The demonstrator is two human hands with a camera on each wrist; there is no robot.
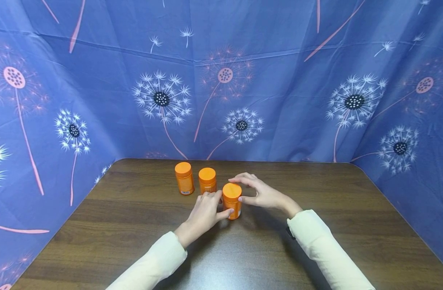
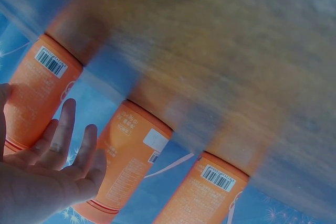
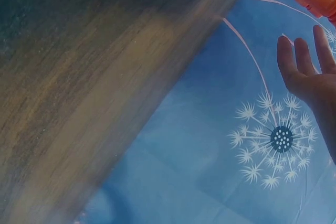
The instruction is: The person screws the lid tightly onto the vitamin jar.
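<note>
Three orange bottles with orange screw lids stand upright on the table. At the nearest bottle (image 1: 231, 192), both my hands meet. The left hand (image 1: 203, 213) holds it low, thumb across the front and fingers along its left side; the left wrist view shows the thumb and palm against this bottle (image 2: 39, 90). From the right, my right hand (image 1: 261, 193) spans the lid, thumb at its near side and index finger behind. Its other fingers (image 3: 302, 59) stand apart from the bottle. The middle bottle (image 1: 207, 179) is just behind the left fingers. Farther left is the third bottle (image 1: 185, 179).
The brown wooden table (image 1: 109, 225) extends to both sides. A blue cloth (image 1: 279, 88) with a dandelion print hangs along its back and sides. White sleeves (image 1: 315, 237) cover both forearms. Barcoded labels show on the bottles in the left wrist view.
</note>
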